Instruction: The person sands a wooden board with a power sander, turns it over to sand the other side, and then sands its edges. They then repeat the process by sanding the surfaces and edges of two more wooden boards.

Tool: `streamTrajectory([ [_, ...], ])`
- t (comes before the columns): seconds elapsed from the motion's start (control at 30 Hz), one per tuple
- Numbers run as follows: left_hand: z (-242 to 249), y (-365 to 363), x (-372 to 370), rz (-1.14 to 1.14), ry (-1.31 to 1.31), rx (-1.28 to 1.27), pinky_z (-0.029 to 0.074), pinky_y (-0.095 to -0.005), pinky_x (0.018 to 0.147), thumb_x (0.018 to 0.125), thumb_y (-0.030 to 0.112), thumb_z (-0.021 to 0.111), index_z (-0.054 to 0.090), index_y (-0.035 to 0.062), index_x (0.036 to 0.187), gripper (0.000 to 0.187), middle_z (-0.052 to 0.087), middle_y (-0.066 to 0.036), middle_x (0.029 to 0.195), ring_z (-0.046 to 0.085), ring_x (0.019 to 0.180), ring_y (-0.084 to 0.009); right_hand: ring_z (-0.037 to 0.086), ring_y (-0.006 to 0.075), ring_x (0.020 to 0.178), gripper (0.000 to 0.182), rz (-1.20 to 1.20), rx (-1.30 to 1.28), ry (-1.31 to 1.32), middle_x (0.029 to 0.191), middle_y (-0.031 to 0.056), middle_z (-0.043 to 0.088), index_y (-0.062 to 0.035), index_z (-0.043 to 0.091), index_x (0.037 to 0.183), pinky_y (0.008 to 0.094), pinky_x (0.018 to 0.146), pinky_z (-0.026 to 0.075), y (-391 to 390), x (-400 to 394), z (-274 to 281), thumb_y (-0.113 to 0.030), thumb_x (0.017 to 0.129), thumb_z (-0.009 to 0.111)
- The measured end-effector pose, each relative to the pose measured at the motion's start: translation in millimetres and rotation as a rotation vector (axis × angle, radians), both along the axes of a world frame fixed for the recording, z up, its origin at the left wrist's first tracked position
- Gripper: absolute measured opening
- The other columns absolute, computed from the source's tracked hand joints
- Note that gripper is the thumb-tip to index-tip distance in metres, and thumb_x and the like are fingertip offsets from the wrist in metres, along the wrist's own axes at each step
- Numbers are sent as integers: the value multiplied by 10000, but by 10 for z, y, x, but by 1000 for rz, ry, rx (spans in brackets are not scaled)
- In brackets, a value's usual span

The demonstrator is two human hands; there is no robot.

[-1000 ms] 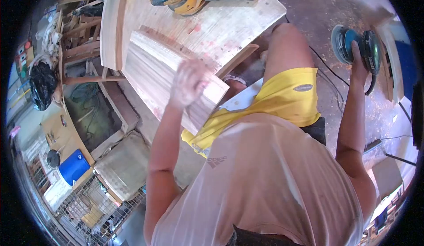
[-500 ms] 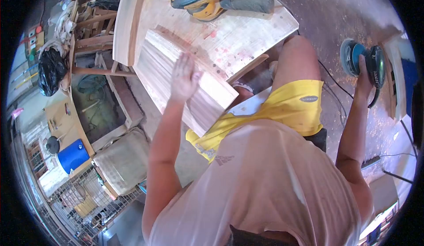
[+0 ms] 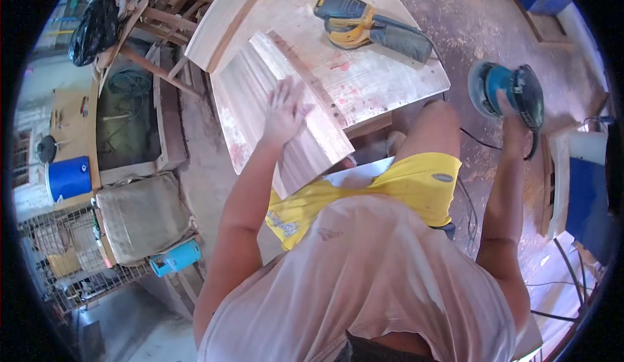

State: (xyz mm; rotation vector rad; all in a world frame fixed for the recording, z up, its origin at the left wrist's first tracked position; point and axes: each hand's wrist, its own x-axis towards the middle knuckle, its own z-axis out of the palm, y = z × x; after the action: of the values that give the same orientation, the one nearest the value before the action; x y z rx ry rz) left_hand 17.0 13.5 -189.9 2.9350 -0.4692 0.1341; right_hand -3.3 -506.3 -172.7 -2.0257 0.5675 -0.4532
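My left hand point(image 3: 285, 111) lies over the wooden piece point(image 3: 296, 150), fingers spread on its pale, striped top face. This piece has a raised ledge along one side and rests on the work table point(image 3: 396, 79), its near end by my lap. Out to the right, my right hand point(image 3: 512, 118) is wrapped round a teal orbital sander point(image 3: 499, 87). The sander is held in the air, tilted, with its round pad facing left. A yellow and black sander point(image 3: 351, 27) with a dust bag sits on the far part of the table.
A long board point(image 3: 227, 17) stands along the table's left edge. Wooden frames and a black plastic bag point(image 3: 94, 31) are at the left, above a blue container point(image 3: 68, 178) and a teal gas cylinder point(image 3: 175, 258). A cord point(image 3: 478, 139) trails across the dusty floor.
My head has turned, so the table appears shifted right. My right hand has brought the sander inward, closer to the table. My left hand stays on the wooden piece.
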Motion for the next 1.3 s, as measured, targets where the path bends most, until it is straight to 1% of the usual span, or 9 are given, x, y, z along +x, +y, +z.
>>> streamTrajectory([
  [0.1, -42, 245, 17, 205, 46, -44, 144, -518, 1123, 907, 483, 478, 367, 134, 1430, 638, 268, -192, 1500, 217, 1396, -369, 550, 227, 1120, 625, 310, -29, -234, 1183, 95, 612, -56, 586, 1198, 351, 1010, 384, 186, 324, 7, -335, 687, 815],
  [0.17, -55, 401, -59, 345, 96, -37, 106, -511, 1133, 910, 525, 442, 316, 149, 1456, 674, 236, -180, 1516, 176, 1413, -346, 550, 216, 1122, 646, 459, -201, 33, 1190, 95, 609, -70, 586, 1205, 341, 1013, 390, 586, 398, 473, -358, 677, 821],
  [0.3, -88, 618, -468, 438, 110, -19, 118, -511, 1135, 907, 531, 445, 288, 139, 1462, 698, 253, -168, 1511, 188, 1408, -345, 571, 199, 1080, 603, 685, 344, 172, 1152, 64, 628, -83, 619, 1175, 322, 973, 419, 1321, 514, 619, -331, 670, 837],
  [0.4, -136, 787, -908, 469, 83, -131, 165, -501, 1127, 894, 460, 525, 282, 99, 1457, 712, 273, -205, 1490, 176, 1410, -350, 580, 157, 1013, 585, 712, 204, 195, 1110, 50, 639, -66, 618, 1164, 311, 911, 464, 1814, 594, 480, -290, 673, 846],
  [0.53, -80, 778, -1575, 863, 55, -968, 450, -381, 927, 862, 225, 653, 371, 19, 1375, 621, 456, -173, 1333, 492, 1194, -284, 589, 146, 999, 590, 831, 345, 58, 1121, 49, 641, -63, 621, 1154, 308, 898, 475, 2285, 730, 13, -282, 660, 856],
  [0.6, -151, 809, -1817, 961, 172, -1520, 482, -334, 848, 876, 186, 643, 403, 27, 1339, 545, 501, -111, 1262, 552, 1073, -238, 593, 141, 1002, 593, 844, 299, 61, 1125, 52, 642, -73, 627, 1151, 307, 897, 476, 2424, 671, 144, -296, 653, 857],
  [0.8, -279, 542, -1954, 984, 777, -2029, 472, -423, 915, 898, 240, 618, 400, 44, 1335, 526, 520, -128, 1266, 521, 1158, -271, 563, 195, 1110, 643, 748, 201, 205, 1213, 71, 607, -126, 591, 1222, 328, 959, 424, 2667, 668, 17, -425, 691, 796],
  [1.23, -35, 596, -1960, 668, 586, -1972, 436, -482, 971, 797, 335, 669, 421, 40, 1340, 666, 512, -128, 1293, 526, 1151, -302, 556, 199, 1145, 703, 816, 137, 303, 1251, 90, 593, -111, 580, 1247, 314, 990, 406, 2886, 624, -70, -521, 703, 751],
  [1.3, 630, 622, -1988, 1216, 447, -1614, 436, -468, 972, 770, 357, 682, 466, 46, 1306, 657, 528, -111, 1277, 526, 1154, -286, 554, 203, 1151, 704, 850, 133, 332, 1255, 89, 591, -113, 577, 1250, 315, 1003, 399, 2922, 625, -99, -525, 705, 747],
])
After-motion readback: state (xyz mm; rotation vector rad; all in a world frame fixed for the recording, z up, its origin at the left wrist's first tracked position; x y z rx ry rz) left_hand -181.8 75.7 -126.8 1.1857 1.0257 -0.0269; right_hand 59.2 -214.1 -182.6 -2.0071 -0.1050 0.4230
